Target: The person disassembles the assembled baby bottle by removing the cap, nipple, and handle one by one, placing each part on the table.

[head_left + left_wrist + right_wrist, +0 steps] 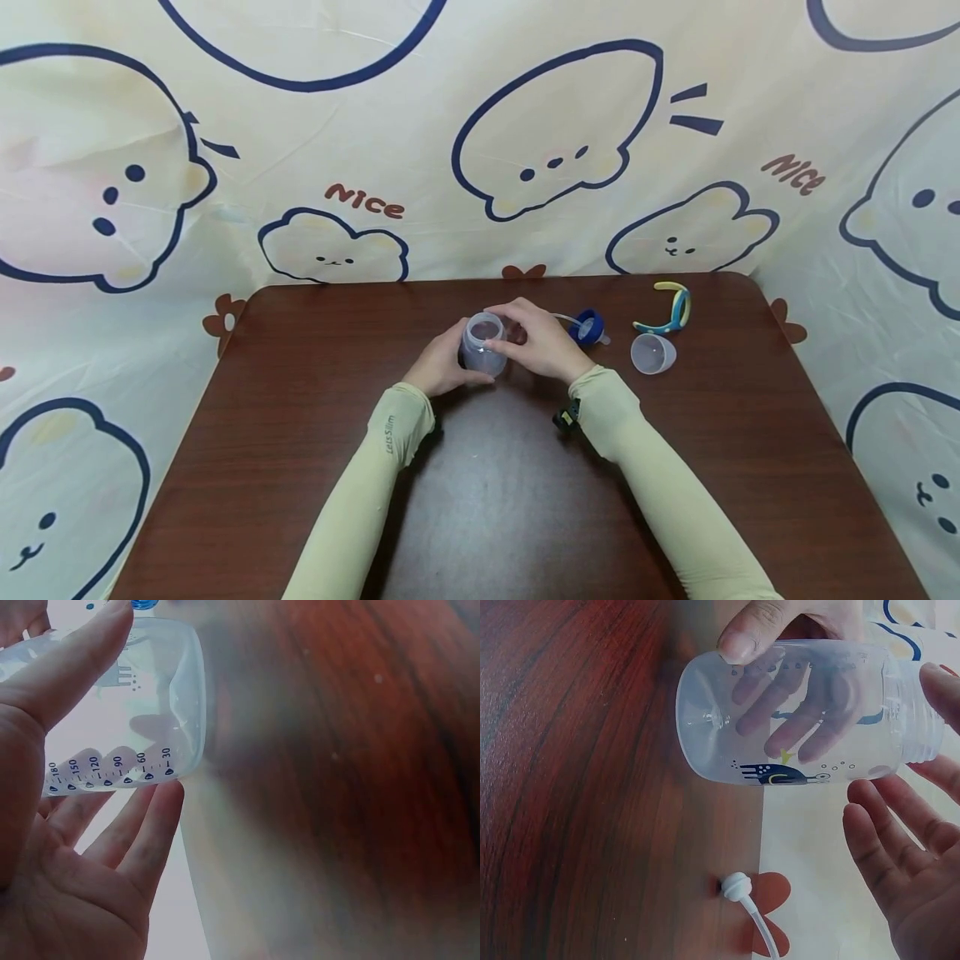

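A clear baby bottle [483,360] stands upright with its mouth uncovered, between both hands. Printed volume marks run along its side in the left wrist view, and a dark cartoon animal [776,776] shows in the right wrist view. My left hand [441,364] grips the bottle's body, thumb on one side and fingers on the other. At the threaded neck [924,716], my right hand [546,340] has its thumb and fingers on opposite sides of the rim. Whether the base touches the table cannot be told.
Right of the hands lies a blue collar lid [588,327] with a straw whose white weighted end [737,887] shows in the right wrist view. Beyond it are a translucent cup-shaped cover [652,354] and a yellow-and-blue handle [680,310]. A patterned curtain borders the brown table [300,467].
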Demonstrator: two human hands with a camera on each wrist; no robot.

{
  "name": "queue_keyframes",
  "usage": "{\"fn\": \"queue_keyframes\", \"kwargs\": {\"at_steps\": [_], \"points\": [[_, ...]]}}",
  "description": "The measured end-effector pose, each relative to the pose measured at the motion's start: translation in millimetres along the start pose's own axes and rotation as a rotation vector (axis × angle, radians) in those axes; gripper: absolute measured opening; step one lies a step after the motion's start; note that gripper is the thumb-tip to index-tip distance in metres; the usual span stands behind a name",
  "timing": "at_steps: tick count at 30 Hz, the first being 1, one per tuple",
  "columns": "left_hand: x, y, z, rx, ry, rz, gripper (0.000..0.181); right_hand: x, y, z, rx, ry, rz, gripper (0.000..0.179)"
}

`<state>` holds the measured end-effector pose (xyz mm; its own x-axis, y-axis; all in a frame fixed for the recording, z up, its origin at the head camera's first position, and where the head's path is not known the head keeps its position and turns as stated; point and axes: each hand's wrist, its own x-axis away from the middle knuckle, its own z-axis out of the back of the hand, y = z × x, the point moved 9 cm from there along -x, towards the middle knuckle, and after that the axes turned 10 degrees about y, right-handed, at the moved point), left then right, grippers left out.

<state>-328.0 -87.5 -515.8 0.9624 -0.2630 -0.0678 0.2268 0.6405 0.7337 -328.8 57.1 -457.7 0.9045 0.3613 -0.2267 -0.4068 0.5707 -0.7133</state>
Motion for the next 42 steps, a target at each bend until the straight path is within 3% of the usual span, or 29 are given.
{"fn": "queue_keyframes", "kwargs": {"at_steps": [42], "points": [[2.4,-2.8,-0.2,0.017,0.009,-0.018,0.095,0.8,-0.3,-5.2,-0.029,0.008,0.012,0.054]]}}
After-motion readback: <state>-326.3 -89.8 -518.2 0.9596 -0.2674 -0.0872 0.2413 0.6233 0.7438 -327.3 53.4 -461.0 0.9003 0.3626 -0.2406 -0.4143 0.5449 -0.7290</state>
